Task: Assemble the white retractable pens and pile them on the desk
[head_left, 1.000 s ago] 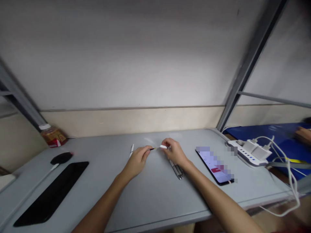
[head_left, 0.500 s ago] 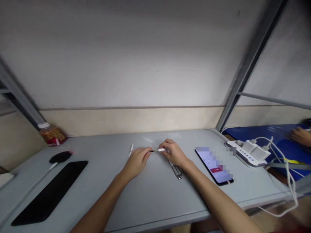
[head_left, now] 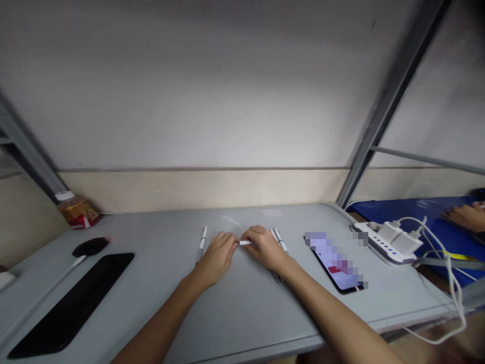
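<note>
1. White pen (head_left: 245, 242): gripped at both ends, with the fingers (head_left: 232, 240) of the left hand (head_left: 217, 257) and the right hand (head_left: 265, 248) clenched on it, low over the bench (head_left: 242, 308) centre.
2. Spare pens (head_left: 279, 237) lie under the right hand; a single pen (head_left: 200, 243) lies just left of the left hand.
3. Phone (head_left: 335, 260) lies further right.

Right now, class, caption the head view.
Left hand and right hand pinch a white pen over a grey table.
</note>
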A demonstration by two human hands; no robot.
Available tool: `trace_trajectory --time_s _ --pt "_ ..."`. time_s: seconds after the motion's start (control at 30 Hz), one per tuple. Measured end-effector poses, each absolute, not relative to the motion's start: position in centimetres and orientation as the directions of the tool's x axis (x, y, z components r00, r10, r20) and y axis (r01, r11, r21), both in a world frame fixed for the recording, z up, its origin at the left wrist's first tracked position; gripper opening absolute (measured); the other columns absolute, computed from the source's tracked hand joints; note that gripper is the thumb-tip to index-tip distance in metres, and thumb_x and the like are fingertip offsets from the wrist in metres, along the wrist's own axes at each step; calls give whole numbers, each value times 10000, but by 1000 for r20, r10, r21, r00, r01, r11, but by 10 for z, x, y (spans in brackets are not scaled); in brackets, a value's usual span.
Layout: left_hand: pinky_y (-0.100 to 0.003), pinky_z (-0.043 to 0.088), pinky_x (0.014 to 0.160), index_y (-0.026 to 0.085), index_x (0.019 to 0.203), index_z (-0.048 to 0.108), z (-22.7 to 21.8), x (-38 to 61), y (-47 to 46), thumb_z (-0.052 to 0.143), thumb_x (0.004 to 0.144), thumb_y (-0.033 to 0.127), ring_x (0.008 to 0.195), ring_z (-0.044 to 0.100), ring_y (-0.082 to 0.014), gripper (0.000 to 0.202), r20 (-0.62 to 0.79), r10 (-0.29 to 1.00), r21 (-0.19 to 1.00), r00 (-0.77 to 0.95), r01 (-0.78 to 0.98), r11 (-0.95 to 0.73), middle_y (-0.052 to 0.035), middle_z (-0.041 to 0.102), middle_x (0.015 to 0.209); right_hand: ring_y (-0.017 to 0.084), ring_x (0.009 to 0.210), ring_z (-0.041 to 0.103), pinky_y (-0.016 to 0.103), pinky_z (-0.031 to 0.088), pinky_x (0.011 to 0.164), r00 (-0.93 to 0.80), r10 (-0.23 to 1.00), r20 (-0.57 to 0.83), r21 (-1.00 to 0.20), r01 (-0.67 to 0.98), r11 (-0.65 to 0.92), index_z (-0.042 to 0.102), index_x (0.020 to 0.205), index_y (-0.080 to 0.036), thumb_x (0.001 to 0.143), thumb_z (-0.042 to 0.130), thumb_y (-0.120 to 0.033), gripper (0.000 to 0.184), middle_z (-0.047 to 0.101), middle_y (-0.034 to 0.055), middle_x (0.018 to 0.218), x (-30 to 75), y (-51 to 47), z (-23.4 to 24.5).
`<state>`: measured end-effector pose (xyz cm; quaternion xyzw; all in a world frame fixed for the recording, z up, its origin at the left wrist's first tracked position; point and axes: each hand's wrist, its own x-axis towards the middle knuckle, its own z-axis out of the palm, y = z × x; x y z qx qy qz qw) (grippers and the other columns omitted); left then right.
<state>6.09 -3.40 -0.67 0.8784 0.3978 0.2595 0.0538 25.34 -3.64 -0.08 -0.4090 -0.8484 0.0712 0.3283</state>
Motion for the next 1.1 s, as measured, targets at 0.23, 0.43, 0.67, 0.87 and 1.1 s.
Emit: trace_trajectory --time_s 0.23,0.43,0.67,0.87,1.1 --pt "-359 420 821 207 978 537 -5 60 -31 351 967 250 930 495 -210 191 445 714 268 540 681 -682 -55 565 973 167 868 609 266 422 787 -488 746 454 -407 631 661 660 1036 -162 930 498 -216 201 682 81 962 254 -37 2" --pt "-358 427 839 206 993 540 -8 59 -29 332 970 246 937 520 -200 213 423 721 291 550 670 -682 -54 567 977 170 870 627 254 414 772 -500 771 393 -368 683 631 667 1071 -187 963 439 -247 259 685 83 954 254 -40 5" --pt "-356 436 839 203 975 536 -7 58 -30 327 968 258 933 532 -197 216 429 749 358 505 666 -654 -49 574 963 166 809 621 243 411 716 -383 825 416 -404 734 545 591 1164 -228 835 612 -173 334 662 58 977 259 -39 7" --pt "-349 432 839 204 989 558 -5 54 -28 296 979 287 920 519 -194 276 412 751 341 516 677 -652 -49 554 937 161 808 604 246 411 720 -367 807 462 -500 643 579 652 969 -191 842 580 -135 156 671 56 906 264 -35 8" --pt "-344 425 825 202 951 544 -3 52 -29 302 977 285 907 508 -194 258 437 734 337 520 662 -669 -48 559 931 129 669 565 235 408 647 -387 840 380 -651 533 540 654 1073 -208 868 584 -340 254 662 20 813 271 -34 13"
